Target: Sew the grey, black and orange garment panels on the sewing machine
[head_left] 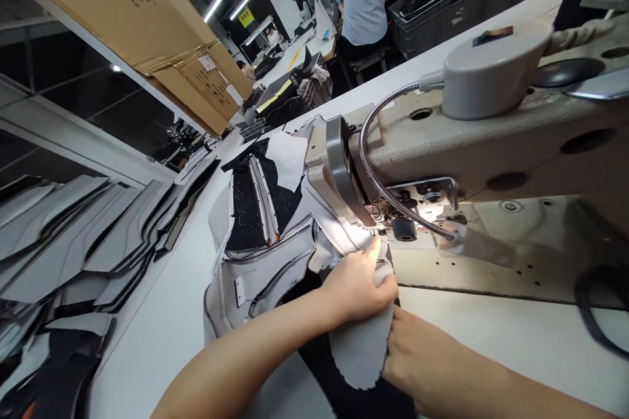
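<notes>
A sewn cover of light grey fabric with black panels [268, 275] lies bunched on the table, its right edge reaching the sewing machine [334, 163] near the presser foot. My left hand [356, 285] is closed on the grey fabric close to the needle area, index finger stretched along it and thumb bent over the edge. A rounded grey flap [361, 347] hangs below that hand. Just under it, my right hand [405, 347] reaches in from the right against the flap. Its fingers are hidden behind the fabric, so their grip does not show.
Stacks of cut grey pieces [83, 236] lie along the left side. A large cardboard box [142, 33] stands above the table at upper left. A flexible metal conduit [366, 144] curves down to a lamp by the needle. Behind, a person in a light shirt [362, 0] sits near dark crates [457, 13].
</notes>
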Demonstrator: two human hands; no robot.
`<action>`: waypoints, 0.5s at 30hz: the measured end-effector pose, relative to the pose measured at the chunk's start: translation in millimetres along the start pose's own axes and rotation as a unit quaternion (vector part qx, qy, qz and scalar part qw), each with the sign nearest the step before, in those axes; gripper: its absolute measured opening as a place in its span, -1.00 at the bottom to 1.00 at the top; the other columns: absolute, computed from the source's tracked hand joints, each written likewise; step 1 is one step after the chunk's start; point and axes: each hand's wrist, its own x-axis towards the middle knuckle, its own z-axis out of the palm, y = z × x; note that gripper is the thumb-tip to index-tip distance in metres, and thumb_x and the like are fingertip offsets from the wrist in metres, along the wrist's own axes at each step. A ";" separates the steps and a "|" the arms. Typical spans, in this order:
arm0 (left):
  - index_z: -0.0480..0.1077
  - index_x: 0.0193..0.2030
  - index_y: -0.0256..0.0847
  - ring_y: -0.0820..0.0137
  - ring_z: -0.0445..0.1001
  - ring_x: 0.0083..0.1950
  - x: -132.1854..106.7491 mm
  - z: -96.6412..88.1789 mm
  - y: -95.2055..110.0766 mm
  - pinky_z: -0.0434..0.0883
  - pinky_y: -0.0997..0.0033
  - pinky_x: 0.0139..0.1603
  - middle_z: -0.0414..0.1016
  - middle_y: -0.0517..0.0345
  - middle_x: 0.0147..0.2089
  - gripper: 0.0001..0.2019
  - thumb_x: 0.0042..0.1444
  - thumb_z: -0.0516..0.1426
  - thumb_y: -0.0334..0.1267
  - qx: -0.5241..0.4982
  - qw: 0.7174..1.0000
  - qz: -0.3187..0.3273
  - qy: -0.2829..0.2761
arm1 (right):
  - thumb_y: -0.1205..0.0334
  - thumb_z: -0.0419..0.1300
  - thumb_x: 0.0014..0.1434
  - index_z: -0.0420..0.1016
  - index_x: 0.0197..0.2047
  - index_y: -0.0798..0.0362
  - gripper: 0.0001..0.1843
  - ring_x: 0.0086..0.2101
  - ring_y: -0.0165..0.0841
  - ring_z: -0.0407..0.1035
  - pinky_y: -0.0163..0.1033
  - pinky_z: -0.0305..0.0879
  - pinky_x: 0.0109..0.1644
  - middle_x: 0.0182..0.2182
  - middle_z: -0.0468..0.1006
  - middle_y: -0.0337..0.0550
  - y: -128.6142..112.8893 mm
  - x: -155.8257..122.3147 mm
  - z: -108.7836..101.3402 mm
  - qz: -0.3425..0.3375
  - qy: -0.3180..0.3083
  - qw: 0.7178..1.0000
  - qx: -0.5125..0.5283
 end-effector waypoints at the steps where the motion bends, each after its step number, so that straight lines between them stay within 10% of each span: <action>1: 0.21 0.19 -0.32 0.13 0.45 -0.06 -0.4 1.3 -0.7 0.42 0.21 -0.04 0.48 -0.10 -0.09 -0.47 0.09 -0.02 -0.15 0.005 1.000 -0.001 0.000 | 0.43 0.07 -0.01 0.51 -0.11 0.03 -0.61 -0.10 -0.20 0.38 -0.05 0.09 0.18 -0.23 0.57 -0.06 -2.2 -1.4 1.6 -0.010 -0.016 1.000 -0.007; 7: 0.03 0.30 -0.44 0.04 0.46 -0.11 -1.5 9.1 3.8 0.43 0.14 -0.13 0.46 -0.21 -0.11 -0.33 0.08 -0.03 -0.12 0.079 0.997 -0.008 -0.010 | 0.45 0.11 -0.09 0.53 -0.20 0.07 -0.65 -0.17 -0.18 0.40 -0.05 0.14 0.12 -0.31 0.58 -0.05 -5.2 0.2 1.5 0.011 -0.060 0.998 -0.033; 15: 0.30 0.03 -0.22 0.27 0.40 -0.35 6.0 -11.2 11.3 0.33 0.38 -0.38 0.42 0.07 -0.35 -0.60 0.07 -0.02 -0.14 0.026 0.999 -0.033 -0.025 | 0.39 0.07 0.06 0.45 0.00 0.01 -0.58 -0.01 -0.20 0.33 -0.07 0.10 0.20 -0.08 0.53 -0.07 -4.6 2.2 0.8 -0.018 -0.008 1.000 0.006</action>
